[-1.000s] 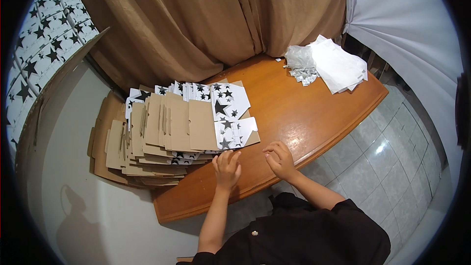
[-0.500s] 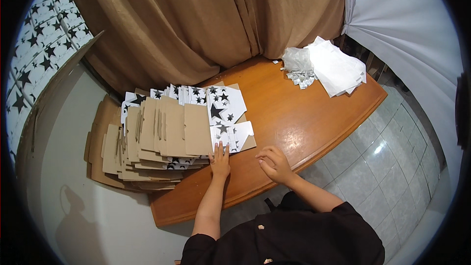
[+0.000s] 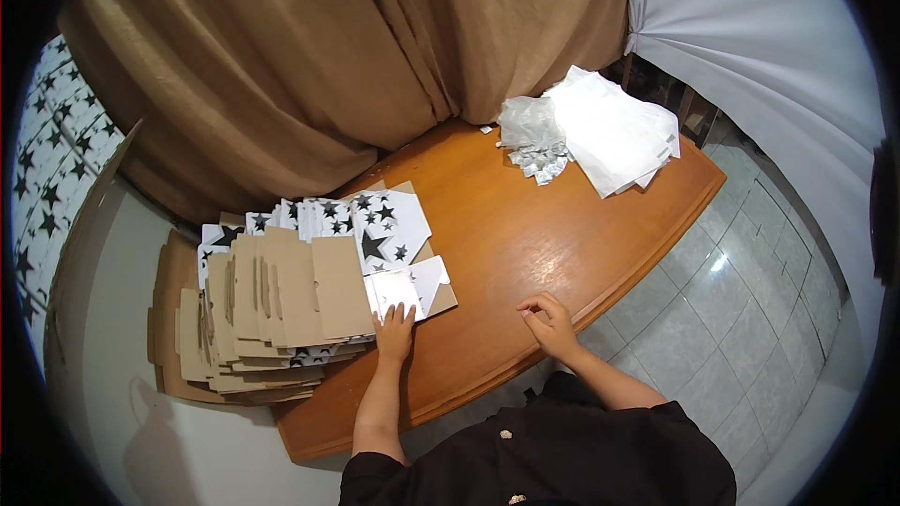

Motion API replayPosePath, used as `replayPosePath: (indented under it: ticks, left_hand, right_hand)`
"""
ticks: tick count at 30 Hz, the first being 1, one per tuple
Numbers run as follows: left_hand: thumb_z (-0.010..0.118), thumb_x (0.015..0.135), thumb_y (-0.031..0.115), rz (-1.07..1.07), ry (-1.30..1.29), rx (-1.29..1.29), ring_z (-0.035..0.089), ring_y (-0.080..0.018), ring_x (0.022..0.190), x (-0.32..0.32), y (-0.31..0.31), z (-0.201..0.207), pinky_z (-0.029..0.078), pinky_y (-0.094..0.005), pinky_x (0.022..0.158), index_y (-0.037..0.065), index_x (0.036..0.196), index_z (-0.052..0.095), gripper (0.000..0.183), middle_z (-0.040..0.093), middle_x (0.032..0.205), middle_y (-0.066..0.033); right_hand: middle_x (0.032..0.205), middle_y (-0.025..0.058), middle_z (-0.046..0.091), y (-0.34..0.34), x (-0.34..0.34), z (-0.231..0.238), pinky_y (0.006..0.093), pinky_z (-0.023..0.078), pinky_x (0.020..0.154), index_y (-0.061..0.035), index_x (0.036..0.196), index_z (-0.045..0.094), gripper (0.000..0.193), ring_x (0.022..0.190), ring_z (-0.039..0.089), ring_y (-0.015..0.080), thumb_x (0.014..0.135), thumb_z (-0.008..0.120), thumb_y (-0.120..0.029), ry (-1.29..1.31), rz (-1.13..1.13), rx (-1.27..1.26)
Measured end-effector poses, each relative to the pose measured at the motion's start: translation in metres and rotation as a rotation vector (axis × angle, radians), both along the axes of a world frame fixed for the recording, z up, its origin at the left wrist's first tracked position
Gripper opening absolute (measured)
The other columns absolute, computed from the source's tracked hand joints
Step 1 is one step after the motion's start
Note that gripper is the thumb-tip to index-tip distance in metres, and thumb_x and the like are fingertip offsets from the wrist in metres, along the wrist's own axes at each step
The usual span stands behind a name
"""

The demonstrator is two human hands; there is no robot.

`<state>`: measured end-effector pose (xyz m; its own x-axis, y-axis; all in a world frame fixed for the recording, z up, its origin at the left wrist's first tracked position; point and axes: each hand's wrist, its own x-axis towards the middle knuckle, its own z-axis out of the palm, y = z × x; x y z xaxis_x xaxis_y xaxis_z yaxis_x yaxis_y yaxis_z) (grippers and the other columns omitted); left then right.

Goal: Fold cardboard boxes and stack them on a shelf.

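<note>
My left hand (image 3: 395, 333) lies with fingers spread on the near edge of a flat, unfolded cardboard box (image 3: 386, 225), printed white with black stars. A bright white patch covers part of its printed flap by my fingertips; I cannot tell if it is glare or a sheet. My right hand (image 3: 551, 326) is over the table to the right, apart from the box, its fingers curled and thumb close to the index finger. Whatever it may hold is hidden. Left of the printed panel spreads a stack of overlapping brown cardboard boxes (image 3: 281, 286).
On the wooden table (image 3: 506, 244), a clear plastic bag (image 3: 527, 120) with small silvery packets (image 3: 544, 165) lies at the far right, beside white paper sheets (image 3: 614, 126). Brown curtain (image 3: 281, 66) hangs behind. More star-printed card (image 3: 56, 169) stands at far left.
The view has shifted, so the table and boxes sit further left and lower. My right hand is now farther from the boxes. The printed flap beside my left fingers looks whiter.
</note>
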<state>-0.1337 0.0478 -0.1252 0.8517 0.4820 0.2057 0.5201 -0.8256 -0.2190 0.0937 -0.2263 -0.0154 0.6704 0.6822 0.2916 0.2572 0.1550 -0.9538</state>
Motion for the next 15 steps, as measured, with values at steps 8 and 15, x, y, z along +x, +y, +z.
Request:
replayPosePath:
  ticks: [8, 15]
  left_hand:
    - [0.063, 0.080, 0.021, 0.018, -0.137, -0.149, 0.049, -0.0213, 0.115, 0.052, -0.016, 0.043, 0.020, -0.0660, 0.095, 0.026, 0.111, 0.061, 0.031, 0.056, 0.118, -0.0003]
    - [0.058, 0.082, 0.011, -0.020, -0.492, 0.210, 0.054, -0.0216, 0.109, 0.092, -0.019, 0.100, 0.022, -0.0520, 0.102, 0.012, 0.107, 0.063, 0.025, 0.058, 0.117, -0.0042]
  right_hand:
    - [0.083, 0.0091, 0.058, -0.009, 0.097, -0.010, 0.0277, 0.045, 0.072, -0.0004, 0.086, 0.062, 0.010, 0.077, 0.056, 0.0176, 0.078, 0.056, -0.002, 0.046, -0.053, 0.001]
    - [0.084, 0.0089, 0.057, -0.016, 0.148, -0.017, 0.0277, 0.044, 0.072, -0.0008, 0.086, 0.061, 0.010, 0.078, 0.056, 0.0176, 0.078, 0.056, -0.002, 0.058, -0.015, 0.010]
